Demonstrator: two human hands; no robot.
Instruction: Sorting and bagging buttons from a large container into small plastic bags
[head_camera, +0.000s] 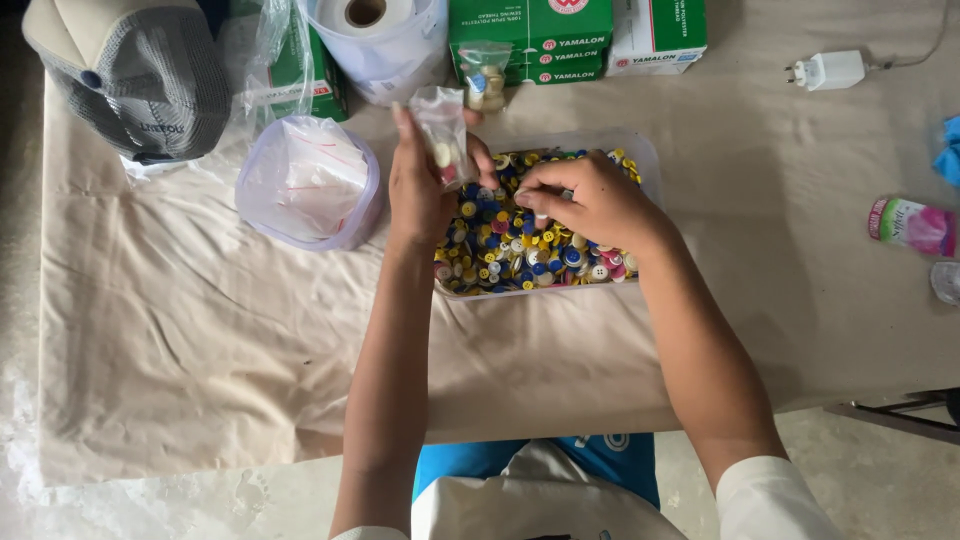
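Observation:
My left hand (418, 190) holds up a small clear plastic bag (443, 135) with a few buttons inside, above the left end of a clear tray (646, 152). The tray is full of several yellow, blue, white and pink buttons (520, 250). My right hand (590, 200) rests over the buttons with its fingertips pinched together on the pile; whether a button is between them is hidden.
A round tub of empty plastic bags (308, 182) stands left of the tray. A grey cap (135, 70), a tape roll in a bag (378, 40), green and white boxes (575, 35), a filled button bag (484, 80), a white charger (828, 70) and a pink packet (912, 226) lie around.

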